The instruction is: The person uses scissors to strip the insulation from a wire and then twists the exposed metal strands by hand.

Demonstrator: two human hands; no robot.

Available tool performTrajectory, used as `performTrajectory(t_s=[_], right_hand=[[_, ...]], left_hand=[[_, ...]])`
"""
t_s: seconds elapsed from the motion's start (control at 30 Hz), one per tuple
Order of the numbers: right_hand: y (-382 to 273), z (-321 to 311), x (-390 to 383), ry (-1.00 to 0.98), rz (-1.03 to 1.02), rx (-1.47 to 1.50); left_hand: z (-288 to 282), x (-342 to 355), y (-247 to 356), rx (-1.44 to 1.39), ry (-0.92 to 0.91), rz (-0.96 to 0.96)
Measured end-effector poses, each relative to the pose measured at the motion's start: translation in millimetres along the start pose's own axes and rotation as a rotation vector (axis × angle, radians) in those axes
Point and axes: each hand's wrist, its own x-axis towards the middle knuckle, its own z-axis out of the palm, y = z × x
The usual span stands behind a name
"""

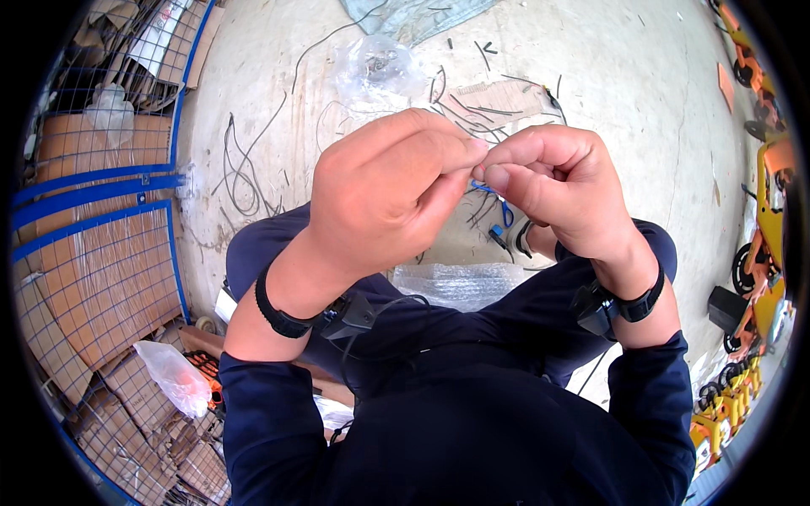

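My left hand (380, 185) is closed in a pinch, its thumb and index fingertips meeting those of my right hand (561, 190) in front of me. Whatever the left fingertips hold is too small and covered to make out. A thin blue cable (506, 212) comes out just under the right fingertips, which seem pinched on its end. It hangs in a small loop, with a dark blue connector (496, 234) near its lower part. Both wrists wear black straps with small dark devices.
Loose black wires (245, 181) and cut pieces lie on the concrete floor, around a clear plastic bag (380, 67) and a flat cardboard piece (498, 99). Bubble wrap (460, 285) lies between my legs. A blue mesh cage (179, 181) with cardboard stands left; yellow-orange wheeled machines (764, 244) line the right.
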Motion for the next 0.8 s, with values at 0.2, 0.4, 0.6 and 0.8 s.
performTrajectory(t_s=[0.2, 0.4, 0.6, 0.8], right_hand=[[14.7, -3.6, 4.6, -0.035, -0.201, -0.039], [14.1, -4.9, 1.7, 0.046, -0.299, -0.199], [5.8, -9.4, -1.7, 0.098, -0.383, -0.496], [11.9, -15.0, 6.0, 0.047, -0.676, -0.722]], left_hand=[[0.7, -0.5, -2.6, -0.007, -0.051, -0.055], [10.6, 3.2, 4.2, -0.227, 0.129, -0.29], [5.8, -0.8, 0.9, -0.02, -0.152, -0.146], [17.0, -3.0, -3.0, 0.109, -0.128, -0.002]])
